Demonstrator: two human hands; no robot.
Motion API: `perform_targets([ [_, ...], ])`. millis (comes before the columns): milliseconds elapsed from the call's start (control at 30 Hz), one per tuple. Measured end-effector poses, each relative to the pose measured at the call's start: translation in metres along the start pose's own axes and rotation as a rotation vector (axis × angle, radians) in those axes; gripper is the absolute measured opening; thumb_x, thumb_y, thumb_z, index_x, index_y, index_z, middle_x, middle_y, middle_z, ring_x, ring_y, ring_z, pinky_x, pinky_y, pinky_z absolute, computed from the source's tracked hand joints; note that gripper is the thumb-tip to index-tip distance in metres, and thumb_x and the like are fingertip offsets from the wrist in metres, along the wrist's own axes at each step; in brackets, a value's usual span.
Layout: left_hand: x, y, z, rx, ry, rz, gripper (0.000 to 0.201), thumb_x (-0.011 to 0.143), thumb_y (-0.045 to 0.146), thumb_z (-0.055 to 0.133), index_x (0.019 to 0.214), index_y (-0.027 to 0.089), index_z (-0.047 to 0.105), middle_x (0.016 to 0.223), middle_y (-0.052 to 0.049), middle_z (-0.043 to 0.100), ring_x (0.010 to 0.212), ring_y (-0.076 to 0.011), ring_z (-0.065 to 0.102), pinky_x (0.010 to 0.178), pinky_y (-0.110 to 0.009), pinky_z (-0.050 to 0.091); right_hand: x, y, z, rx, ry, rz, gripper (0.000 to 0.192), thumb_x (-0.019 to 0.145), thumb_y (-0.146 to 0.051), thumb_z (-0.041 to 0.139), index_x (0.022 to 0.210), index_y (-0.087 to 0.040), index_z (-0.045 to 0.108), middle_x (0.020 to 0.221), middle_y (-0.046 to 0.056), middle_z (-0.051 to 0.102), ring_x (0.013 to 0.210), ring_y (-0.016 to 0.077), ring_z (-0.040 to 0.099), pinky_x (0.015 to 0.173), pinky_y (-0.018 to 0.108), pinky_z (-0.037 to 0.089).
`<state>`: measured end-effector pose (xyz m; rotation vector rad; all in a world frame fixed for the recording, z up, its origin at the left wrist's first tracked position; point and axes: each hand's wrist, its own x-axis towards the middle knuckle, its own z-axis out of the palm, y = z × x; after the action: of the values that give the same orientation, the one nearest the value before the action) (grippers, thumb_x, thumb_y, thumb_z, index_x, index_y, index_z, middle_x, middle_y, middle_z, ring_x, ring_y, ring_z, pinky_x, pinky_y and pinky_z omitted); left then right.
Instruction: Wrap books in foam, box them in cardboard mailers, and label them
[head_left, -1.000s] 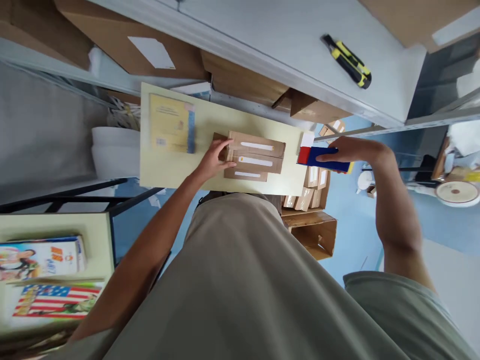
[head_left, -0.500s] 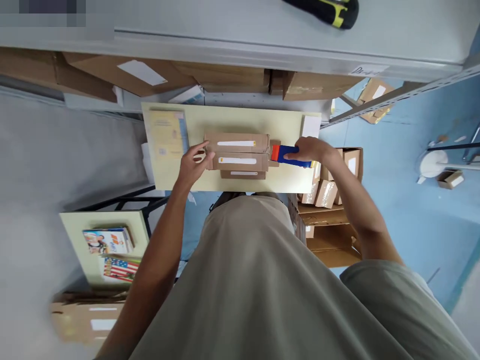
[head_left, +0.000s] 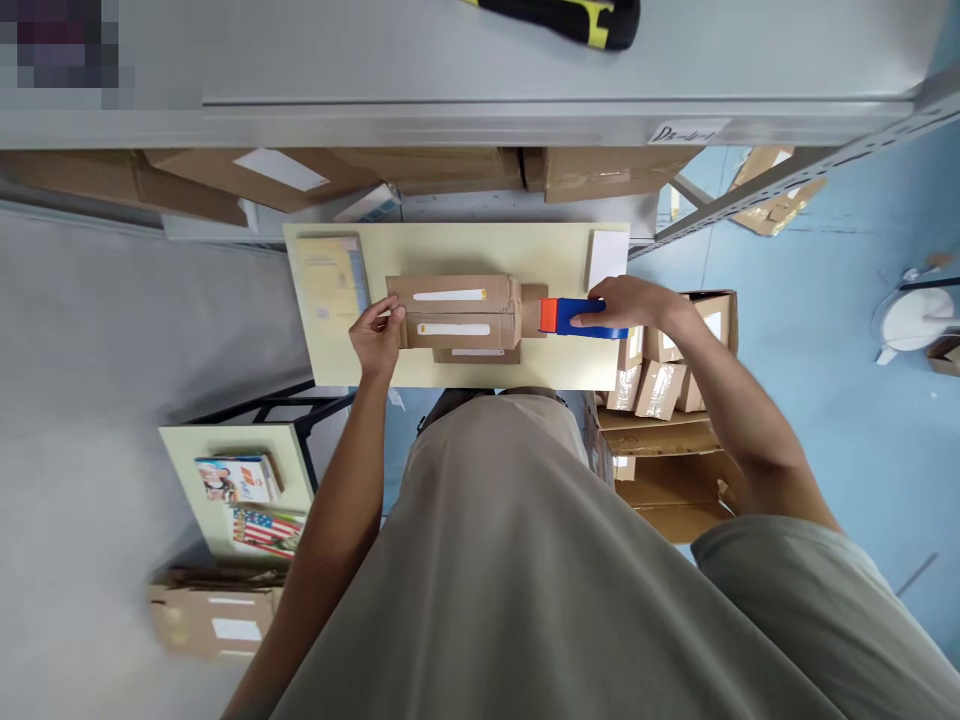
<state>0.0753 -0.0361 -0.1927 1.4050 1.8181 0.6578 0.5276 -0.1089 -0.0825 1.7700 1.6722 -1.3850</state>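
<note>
A brown cardboard parcel (head_left: 454,312) with white labels lies in the middle of a pale yellow tabletop (head_left: 555,250). At the parcel's left end the left hand (head_left: 377,335) presses with curled fingers, gripping that end to steady it. At the parcel's right end the right hand (head_left: 634,303) is clenched around a blue tape dispenser (head_left: 581,316), whose orange head touches a flap there. Judging by this, the step in hand is taping the parcel shut; the next move would call for a steady pull of the dispenser along the parcel while the left hand braces it. Left of the parcel lies a yellow booklet (head_left: 328,278); right of it, a white card (head_left: 607,258).
</note>
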Motion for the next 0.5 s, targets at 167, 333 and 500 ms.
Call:
perform_targets([
  [167,0.000,0.001,0.004,-0.003,0.016,-0.003,0.049,0.092,0.057,0.088,0.118,0.015,0.084,0.120,-0.013,0.084,0.107,-0.0231,0.079,0.088,-0.028,0.064,0.012,-0.014,0.013,-0.060,0.053,0.057,0.061,0.103,-0.067,0.075,0.127,-0.011,0.084,0.110,0.020,0.082,0.100,0.0332,0.078,0.084,0.039,0.055],
  [333,0.000,-0.005,0.004,-0.013,0.012,0.011,0.049,0.093,0.058,0.086,0.120,0.016,0.084,0.123,-0.013,0.085,0.108,-0.0236,0.079,0.091,-0.030,0.065,0.019,-0.048,0.034,-0.138,0.128,0.121,0.059,0.109,-0.056,0.069,0.139,-0.006,0.078,0.122,0.026,0.082,0.114,0.0379,0.079,0.091,0.041,0.057],
  [500,0.002,-0.008,0.003,-0.059,-0.011,0.017,0.049,0.092,0.056,0.087,0.121,0.016,0.084,0.129,-0.014,0.085,0.109,-0.0240,0.079,0.096,-0.032,0.065,0.024,-0.076,0.068,-0.174,0.258,0.175,0.043,0.113,-0.042,0.065,0.131,-0.005,0.080,0.118,0.028,0.083,0.113,0.0381,0.080,0.089,0.041,0.057],
])
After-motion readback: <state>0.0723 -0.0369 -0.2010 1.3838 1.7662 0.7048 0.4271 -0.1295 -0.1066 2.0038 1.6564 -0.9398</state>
